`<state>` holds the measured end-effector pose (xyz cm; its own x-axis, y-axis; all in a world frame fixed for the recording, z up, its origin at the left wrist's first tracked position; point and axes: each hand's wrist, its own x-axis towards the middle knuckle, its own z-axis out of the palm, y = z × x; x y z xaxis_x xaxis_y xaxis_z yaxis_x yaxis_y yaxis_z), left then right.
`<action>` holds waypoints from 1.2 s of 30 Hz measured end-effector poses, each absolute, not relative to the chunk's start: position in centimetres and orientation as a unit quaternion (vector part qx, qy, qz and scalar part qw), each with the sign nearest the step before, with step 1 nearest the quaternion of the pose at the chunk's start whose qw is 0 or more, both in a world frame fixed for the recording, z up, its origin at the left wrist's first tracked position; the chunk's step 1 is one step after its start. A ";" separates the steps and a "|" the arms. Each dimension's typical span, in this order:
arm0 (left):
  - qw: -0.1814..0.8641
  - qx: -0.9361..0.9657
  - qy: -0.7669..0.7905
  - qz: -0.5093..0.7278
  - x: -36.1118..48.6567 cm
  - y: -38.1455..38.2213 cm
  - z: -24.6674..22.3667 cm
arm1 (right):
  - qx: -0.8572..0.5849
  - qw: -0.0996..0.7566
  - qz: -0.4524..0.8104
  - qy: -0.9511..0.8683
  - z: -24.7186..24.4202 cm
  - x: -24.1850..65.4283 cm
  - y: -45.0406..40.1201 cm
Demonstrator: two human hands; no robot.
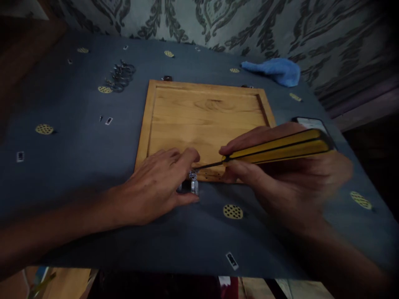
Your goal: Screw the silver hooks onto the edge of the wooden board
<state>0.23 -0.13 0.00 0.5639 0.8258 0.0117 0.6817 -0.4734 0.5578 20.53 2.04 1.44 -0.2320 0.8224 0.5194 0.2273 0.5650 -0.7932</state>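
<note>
A framed wooden panel (208,120) lies flat on the table. At its near edge sits a small shiny metal hinge (194,187), partly covered by my fingers. My left hand (158,182) rests over the panel's near left part, index finger and thumb closed around the hinge. A yellow screwdriver (280,148) with black stripes is gripped in my right hand (280,174). Its thin shaft slants left, and the tip meets the hinge by my left fingertips. Whether a screw is under the tip is too small to tell. Small dark holes show in the wood right of the hinge.
Several metal fittings (121,75) lie in a pile at the back left, with a small screw (100,118) nearer. Dark fittings (167,78) show along the panel's far edge. A blue cloth (274,71) lies at the back right, and a phone (311,123) is behind my right hand.
</note>
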 end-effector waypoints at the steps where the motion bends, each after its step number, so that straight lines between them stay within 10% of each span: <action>1: 0.255 0.848 0.442 0.143 0.2 -0.1 0.0 | -0.359 0.514 0.293 -0.722 1.5 20.5 2.0; 36: 0.262 0.841 0.455 0.131 0.2 -0.2 0.1 | -0.333 0.473 0.364 -0.730 2.2 20.7 2.4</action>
